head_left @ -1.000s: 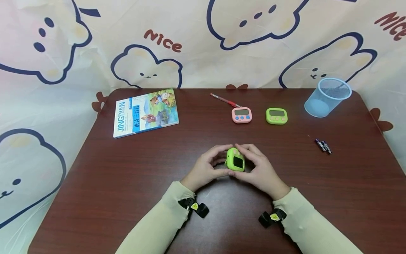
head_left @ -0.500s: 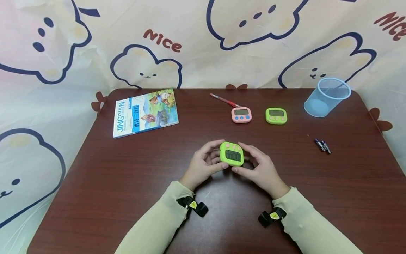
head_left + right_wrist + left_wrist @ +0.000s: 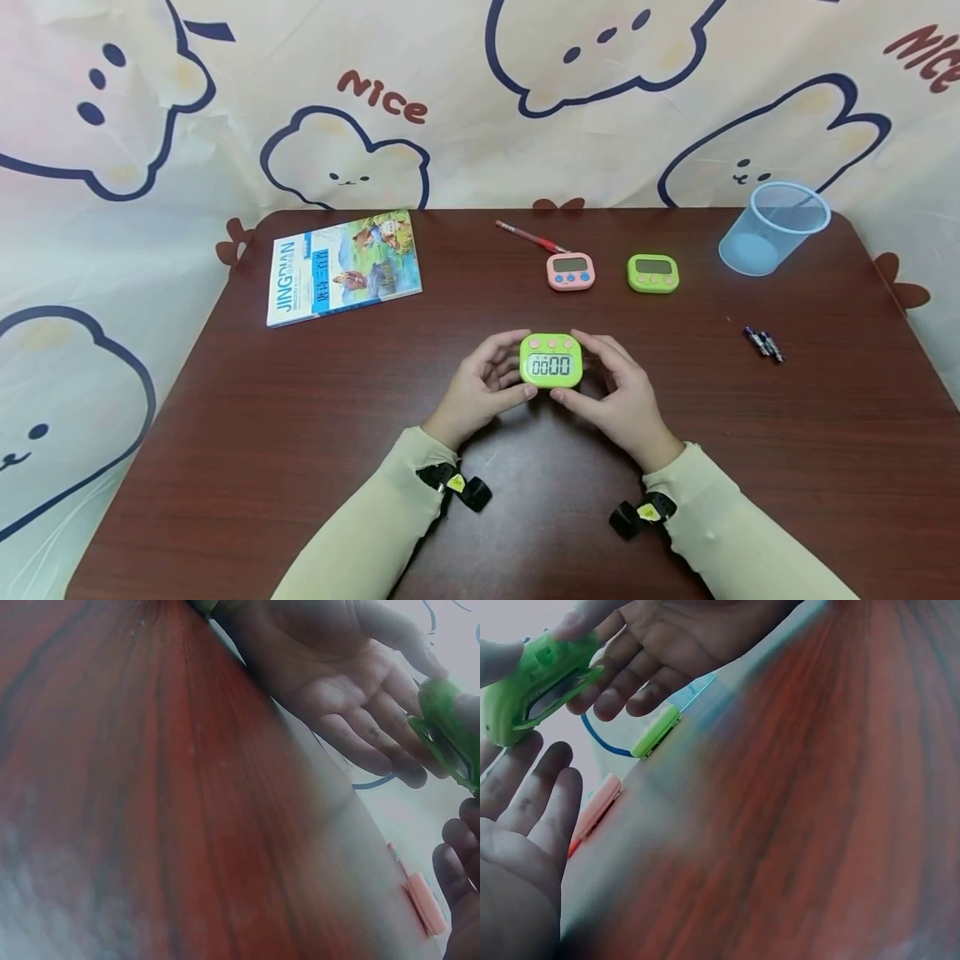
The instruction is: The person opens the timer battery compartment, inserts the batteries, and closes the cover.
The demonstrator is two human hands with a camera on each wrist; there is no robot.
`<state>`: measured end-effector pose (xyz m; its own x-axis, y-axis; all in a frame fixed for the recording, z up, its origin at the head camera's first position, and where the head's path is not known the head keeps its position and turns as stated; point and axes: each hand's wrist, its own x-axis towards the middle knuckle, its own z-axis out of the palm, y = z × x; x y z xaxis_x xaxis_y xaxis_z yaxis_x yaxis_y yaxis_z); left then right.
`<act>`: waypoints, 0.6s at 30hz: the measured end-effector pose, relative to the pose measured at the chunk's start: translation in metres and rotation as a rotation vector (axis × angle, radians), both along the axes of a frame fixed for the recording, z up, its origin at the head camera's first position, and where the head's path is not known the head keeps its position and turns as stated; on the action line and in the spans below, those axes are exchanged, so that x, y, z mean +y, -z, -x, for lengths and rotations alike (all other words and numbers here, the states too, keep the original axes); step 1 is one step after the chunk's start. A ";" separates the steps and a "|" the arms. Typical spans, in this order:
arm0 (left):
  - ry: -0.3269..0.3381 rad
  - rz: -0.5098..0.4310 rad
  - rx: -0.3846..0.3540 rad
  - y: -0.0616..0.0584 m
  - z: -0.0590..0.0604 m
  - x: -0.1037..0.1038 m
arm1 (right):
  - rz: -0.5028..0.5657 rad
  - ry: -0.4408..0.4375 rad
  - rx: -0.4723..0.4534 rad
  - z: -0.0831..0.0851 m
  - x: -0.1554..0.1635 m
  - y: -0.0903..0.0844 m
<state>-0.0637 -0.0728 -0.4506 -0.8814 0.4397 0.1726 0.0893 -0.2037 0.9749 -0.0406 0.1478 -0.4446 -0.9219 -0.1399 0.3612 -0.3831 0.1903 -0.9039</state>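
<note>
Here, both hands (image 3: 474, 392) (image 3: 628, 402) pinch a green timer (image 3: 551, 361) (smooth plastic, rounded corners).

In the head view the held green timer (image 3: 551, 361) partly hides fingers of the left hand (image 3: 474, 400) and right hand (image 3: 630, 408), the print on the batteries (image 3: 764, 345) to its right is too small to read, and both sleeves (image 3: 360, 525), nearer than it, run off the bottom edge.
</note>
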 end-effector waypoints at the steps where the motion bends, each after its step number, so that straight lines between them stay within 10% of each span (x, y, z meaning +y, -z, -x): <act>1: -0.010 -0.011 0.004 0.000 0.000 0.000 | 0.013 0.002 0.004 0.000 0.000 0.000; 18: -0.236 -0.095 0.034 0.006 0.003 0.002 | 0.158 0.121 0.012 0.001 -0.001 0.001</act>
<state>-0.0672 -0.0711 -0.4570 -0.9507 0.2024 0.2351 0.1782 -0.2641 0.9479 -0.0418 0.1473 -0.4460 -0.9240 0.0307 0.3812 -0.3771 0.0915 -0.9216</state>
